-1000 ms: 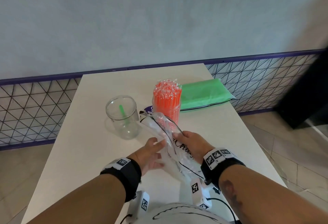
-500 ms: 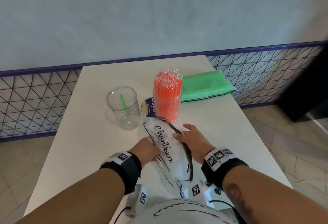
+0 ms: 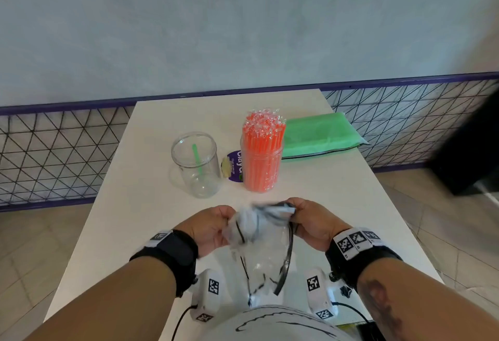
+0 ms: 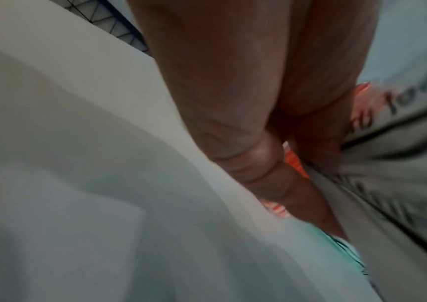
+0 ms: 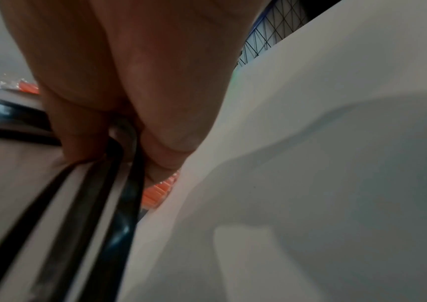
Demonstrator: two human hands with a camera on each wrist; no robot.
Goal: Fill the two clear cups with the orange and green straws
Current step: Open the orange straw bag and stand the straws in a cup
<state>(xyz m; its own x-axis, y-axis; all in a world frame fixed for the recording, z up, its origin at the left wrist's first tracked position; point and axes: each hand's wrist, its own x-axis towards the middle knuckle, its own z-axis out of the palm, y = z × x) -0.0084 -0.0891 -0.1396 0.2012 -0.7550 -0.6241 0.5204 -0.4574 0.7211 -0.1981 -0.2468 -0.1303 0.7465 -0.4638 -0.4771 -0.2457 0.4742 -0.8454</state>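
On the white rectangular table, at the 12 o'clock position from the hands, the right-hand clear plastic cup is seen packed with wrapped orange straws standing upright; this half of the task is judged complete. Just beside it, at its 9 o'clock, the second clear plastic cup holds a single green straw leaning inside, so the green portion is judged barely begun. A flat green packet, judged to be the remaining supply of green straws, is laid at the 2 o'clock position behind the orange-filled cup, untouched and apart from both hands. A purple printed label is visible between the two cups. Near the front edge of the table, a crumpled clear plastic bag with black edging and lettering is held between both hands: the left hand is curled around its left side, and the right hand is closed with fingers pinching the black edge, as confirmed in the right wrist view. No straws can be made out inside the bag. Remaining work is judged to consist of disposing of the bag, opening the green packet and loading the left cup.
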